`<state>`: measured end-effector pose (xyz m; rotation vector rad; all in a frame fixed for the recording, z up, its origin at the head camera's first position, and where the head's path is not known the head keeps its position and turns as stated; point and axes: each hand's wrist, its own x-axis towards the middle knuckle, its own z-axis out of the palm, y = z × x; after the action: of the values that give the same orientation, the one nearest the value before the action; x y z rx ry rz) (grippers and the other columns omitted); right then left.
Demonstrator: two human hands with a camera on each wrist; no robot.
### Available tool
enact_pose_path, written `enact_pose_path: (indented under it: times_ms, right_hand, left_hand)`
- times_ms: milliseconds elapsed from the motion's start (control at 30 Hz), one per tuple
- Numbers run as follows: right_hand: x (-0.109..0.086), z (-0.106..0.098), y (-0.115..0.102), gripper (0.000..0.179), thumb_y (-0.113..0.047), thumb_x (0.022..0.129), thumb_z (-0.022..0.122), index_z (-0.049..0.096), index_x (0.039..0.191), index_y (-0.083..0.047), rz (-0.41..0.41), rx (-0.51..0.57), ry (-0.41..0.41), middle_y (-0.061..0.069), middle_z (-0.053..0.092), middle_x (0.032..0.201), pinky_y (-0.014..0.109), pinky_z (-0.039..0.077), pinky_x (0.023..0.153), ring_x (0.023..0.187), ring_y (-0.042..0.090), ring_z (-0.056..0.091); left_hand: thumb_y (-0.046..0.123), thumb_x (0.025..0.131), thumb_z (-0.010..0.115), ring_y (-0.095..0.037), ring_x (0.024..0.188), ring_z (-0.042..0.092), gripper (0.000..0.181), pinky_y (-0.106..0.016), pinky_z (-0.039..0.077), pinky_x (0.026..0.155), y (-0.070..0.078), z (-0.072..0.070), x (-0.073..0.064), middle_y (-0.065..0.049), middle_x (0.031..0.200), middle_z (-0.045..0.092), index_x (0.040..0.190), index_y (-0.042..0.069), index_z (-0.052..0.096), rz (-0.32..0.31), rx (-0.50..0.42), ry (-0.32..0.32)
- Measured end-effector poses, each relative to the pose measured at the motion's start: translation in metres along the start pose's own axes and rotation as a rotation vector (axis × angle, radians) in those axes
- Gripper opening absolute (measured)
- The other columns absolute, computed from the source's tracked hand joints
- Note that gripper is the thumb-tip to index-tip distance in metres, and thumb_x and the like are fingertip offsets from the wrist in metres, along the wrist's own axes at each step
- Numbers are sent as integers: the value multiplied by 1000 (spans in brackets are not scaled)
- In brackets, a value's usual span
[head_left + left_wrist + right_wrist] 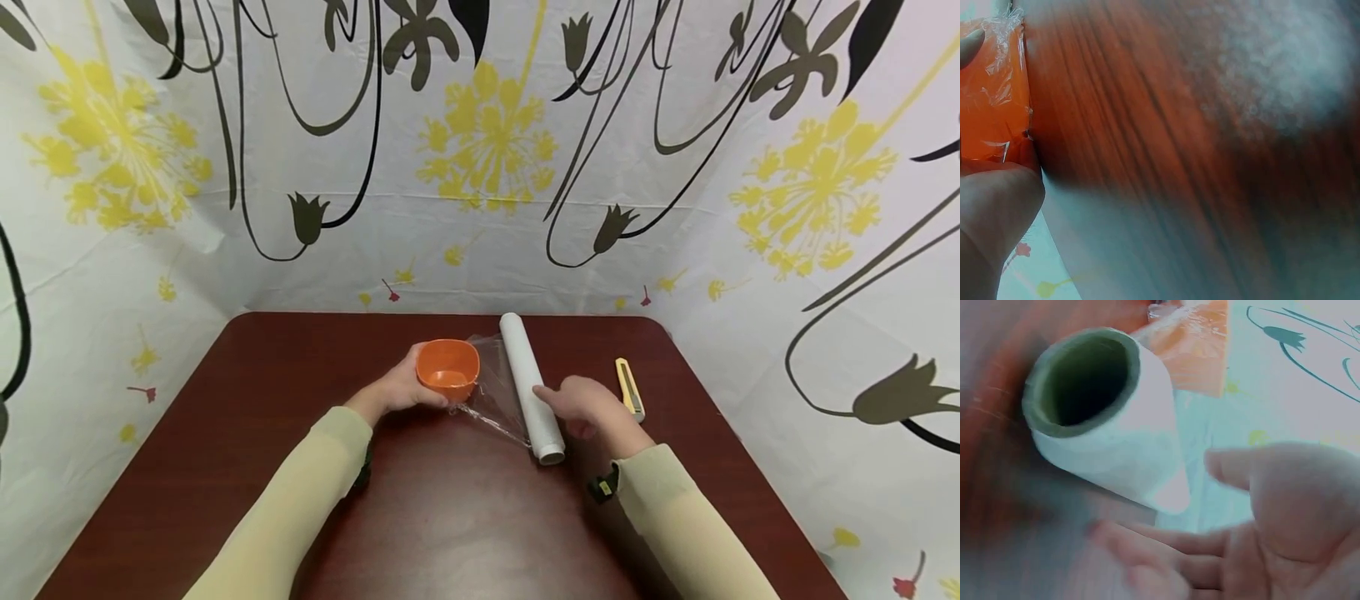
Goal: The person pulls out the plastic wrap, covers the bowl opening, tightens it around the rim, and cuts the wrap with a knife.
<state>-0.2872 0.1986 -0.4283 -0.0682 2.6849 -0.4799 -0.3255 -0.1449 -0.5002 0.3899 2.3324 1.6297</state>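
An orange bowl (447, 357), gripped by my left hand (402, 385) at its left side, stands near the middle of the table. Clear plastic wrap (497, 382) stretches from the bowl to a white roll of cling film (529, 379) lying lengthwise to its right. Crinkled film clings to the bowl's side (988, 112) in the left wrist view. My right hand (587, 402) is beside the roll's near half, its thumb tip at the roll's edge. In the right wrist view the thumb and fingers are spread apart, and the roll's hollow core (1085, 378) faces the camera.
A yellow utility knife (629, 389) lies right of my right hand. The dark red wooden table (450, 517) has its far edge against a white curtain (480, 275) with a floral print, which also hangs along both sides.
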Motion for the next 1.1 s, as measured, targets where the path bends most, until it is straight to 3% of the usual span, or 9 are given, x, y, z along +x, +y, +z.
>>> enact_pose_path:
  times_ms: [100, 200, 300, 433, 700, 933, 1100]
  right_hand:
    - [10, 0, -5, 50, -43, 114, 55, 68, 137, 0, -157, -82, 126, 24, 74, 127, 52, 62, 94, 111, 39, 76]
    - [21, 5, -8, 53, -29, 114, 58, 52, 162, -9, -338, -135, 190, 25, 52, 163, 62, 49, 116, 147, 48, 54]
    - [28, 12, -9, 53, -27, 115, 57, 49, 166, -14, -412, -153, 172, 22, 38, 175, 66, 42, 122, 157, 55, 38]
    - [33, 16, -10, 48, -30, 116, 54, 57, 161, -13, -404, -137, 170, 20, 36, 177, 65, 41, 124, 159, 56, 36]
    - [31, 17, -4, 49, -38, 115, 55, 57, 161, -20, -272, -90, 207, 13, 38, 177, 60, 47, 121, 159, 43, 44]
    - [29, 11, 0, 50, -46, 113, 58, 60, 159, -25, -192, -99, 232, 11, 49, 171, 50, 62, 93, 146, 40, 59]
    - [31, 4, 3, 50, -50, 113, 57, 63, 156, -25, -150, -86, 253, 16, 62, 159, 41, 61, 74, 124, 36, 73]
  left_hand:
    - [10, 76, 99, -38, 145, 52, 121, -54, 47, 122, 0, 1, -1, -20, 163, 45, 168, 10, 20, -2, -4, 5]
    - [10, 75, 99, -38, 145, 52, 122, -54, 47, 122, 0, 1, -1, -20, 163, 46, 168, 10, 21, -10, 0, 7]
    - [11, 75, 100, -38, 145, 52, 123, -54, 48, 122, 1, 1, 0, -20, 163, 46, 169, 11, 20, -12, 13, 6]
    - [13, 75, 101, -38, 144, 52, 123, -54, 48, 122, 1, 0, 2, -19, 162, 47, 168, 11, 21, -2, 29, 7]
    - [12, 76, 100, -37, 143, 54, 121, -52, 48, 121, 0, 0, 1, -19, 162, 47, 168, 9, 22, 16, 14, 1]
    - [12, 77, 100, -38, 142, 54, 120, -54, 47, 122, -1, 0, 0, -20, 161, 48, 167, 9, 22, 15, 10, 4]
    - [12, 78, 99, -38, 143, 53, 120, -54, 49, 121, 0, -1, 0, -21, 162, 47, 167, 9, 20, 16, 15, -1]
